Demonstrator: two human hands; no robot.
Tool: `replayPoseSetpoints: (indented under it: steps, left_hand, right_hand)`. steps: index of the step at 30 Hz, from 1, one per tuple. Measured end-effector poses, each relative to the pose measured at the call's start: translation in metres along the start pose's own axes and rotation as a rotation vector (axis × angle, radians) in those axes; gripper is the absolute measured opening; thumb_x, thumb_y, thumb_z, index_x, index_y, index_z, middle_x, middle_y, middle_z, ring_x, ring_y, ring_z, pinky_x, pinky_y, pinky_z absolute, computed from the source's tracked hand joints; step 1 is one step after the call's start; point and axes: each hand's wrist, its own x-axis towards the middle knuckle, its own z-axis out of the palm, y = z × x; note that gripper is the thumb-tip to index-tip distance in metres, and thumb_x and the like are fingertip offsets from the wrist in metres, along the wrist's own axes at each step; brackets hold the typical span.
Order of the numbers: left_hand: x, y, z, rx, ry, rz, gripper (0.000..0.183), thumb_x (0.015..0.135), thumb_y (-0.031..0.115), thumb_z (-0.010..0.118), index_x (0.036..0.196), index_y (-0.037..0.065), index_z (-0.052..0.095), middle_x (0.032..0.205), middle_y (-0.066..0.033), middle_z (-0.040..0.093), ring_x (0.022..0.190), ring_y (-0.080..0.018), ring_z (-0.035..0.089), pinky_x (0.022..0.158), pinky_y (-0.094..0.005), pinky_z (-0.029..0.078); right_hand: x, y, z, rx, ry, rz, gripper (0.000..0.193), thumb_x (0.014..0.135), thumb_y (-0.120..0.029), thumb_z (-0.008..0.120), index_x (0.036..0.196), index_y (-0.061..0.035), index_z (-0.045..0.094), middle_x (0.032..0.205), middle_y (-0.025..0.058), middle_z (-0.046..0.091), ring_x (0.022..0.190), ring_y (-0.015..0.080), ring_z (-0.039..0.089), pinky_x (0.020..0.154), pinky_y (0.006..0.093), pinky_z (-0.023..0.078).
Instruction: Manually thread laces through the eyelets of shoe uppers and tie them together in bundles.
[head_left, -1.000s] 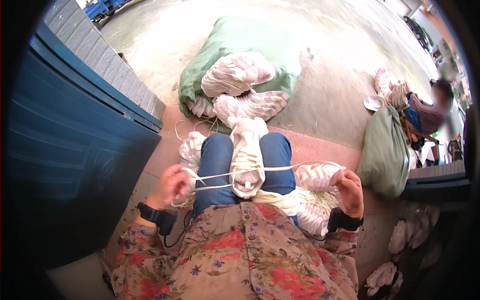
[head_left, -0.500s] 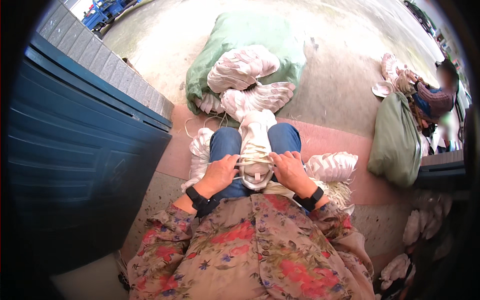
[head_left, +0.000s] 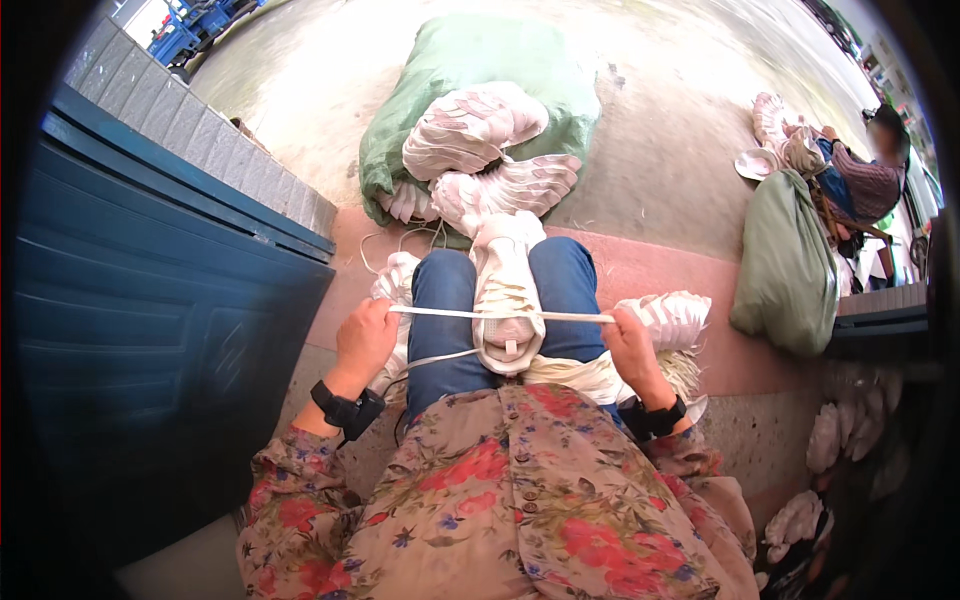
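Between my knees rests a white shoe upper [head_left: 507, 262], its tongue end toward me and its lacing partly threaded. A flat white shoelace [head_left: 450, 313] runs through it and stretches taut out to both sides. My left hand [head_left: 366, 335] is closed on the lace's left length, beyond my left knee. On the other side my right hand [head_left: 633, 343] grips the right length, beyond my right knee. A loose stretch of lace loops below, across my left thigh. Cream-coloured laces [head_left: 575, 377] lie bundled over my lap at the right.
Ahead stands a green sack [head_left: 490, 60] with stacks of white shoe uppers [head_left: 475, 125] against it. More uppers [head_left: 675, 318] lie by my right knee. A blue door [head_left: 170, 320] is at my left. An olive sack [head_left: 787, 265] stands right, near another seated person [head_left: 865, 175].
My hands have moved apart from close beside the shoe upper to well outside my knees, drawing the lace out straight and tight to both sides.
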Motion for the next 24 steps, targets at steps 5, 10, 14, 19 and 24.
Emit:
replayPoseSetpoints:
  steps: [5,10,14,19,24]
  left_hand:
    - [0.017,0.032,-0.023,-0.909,-0.331,-0.357,0.021,0.086,0.019,0.050,0.081,0.001,0.059,0.063,-0.0046,0.055,0.051,-0.0145,0.052,0.045,-0.0264,0.040]
    - [0.016,0.030,-0.002,-1.600,-0.478,-0.548,0.018,0.088,0.017,0.049,0.097,0.001,0.053,0.073,-0.0019,0.052,0.053,-0.0083,0.050,0.040,-0.0189,0.036]
    - [0.001,0.015,0.039,-1.113,-0.216,-0.741,0.017,0.079,0.007,0.058,0.094,0.001,0.053,0.092,-0.0091,0.052,0.061,-0.0177,0.058,0.047,-0.0263,0.045]
    - [-0.009,0.024,0.047,-0.348,0.159,0.157,0.013,0.077,0.002,0.052,0.089,0.003,0.055,0.091,-0.0122,0.053,0.079,-0.0308,0.056,0.067,-0.0365,0.046]
    - [-0.007,0.045,0.044,-0.270,-0.101,0.299,0.009,0.077,0.005,0.054,0.086,0.004,0.055,0.090,-0.0086,0.051,0.065,-0.0282,0.057,0.053,-0.0366,0.047]
  right_hand:
    - [0.009,-0.048,0.005,0.896,-0.089,0.150,0.021,0.091,-0.019,0.042,0.091,-0.0015,0.053,0.078,0.0029,0.054,0.067,0.0127,0.053,0.066,0.0256,0.044]
    - [0.027,-0.017,0.027,0.997,0.010,0.265,0.021,0.090,-0.021,0.045,0.094,-0.0019,0.052,0.079,0.0028,0.053,0.074,0.0128,0.052,0.068,0.0261,0.043]
    - [0.026,0.023,0.038,0.026,0.310,0.014,0.018,0.079,-0.010,0.055,0.095,-0.0014,0.054,0.084,0.0082,0.055,0.080,0.0230,0.053,0.073,0.0310,0.042]
    - [0.010,-0.011,0.033,-0.305,0.060,-0.573,0.027,0.070,-0.004,0.060,0.096,-0.0067,0.055,0.085,0.0101,0.056,0.088,0.0251,0.051,0.072,0.0355,0.039]
    - [0.014,-0.023,0.045,-0.688,-0.108,-0.701,0.014,0.071,-0.009,0.053,0.085,-0.0058,0.052,0.069,0.0048,0.049,0.071,0.0201,0.048,0.068,0.0328,0.035]
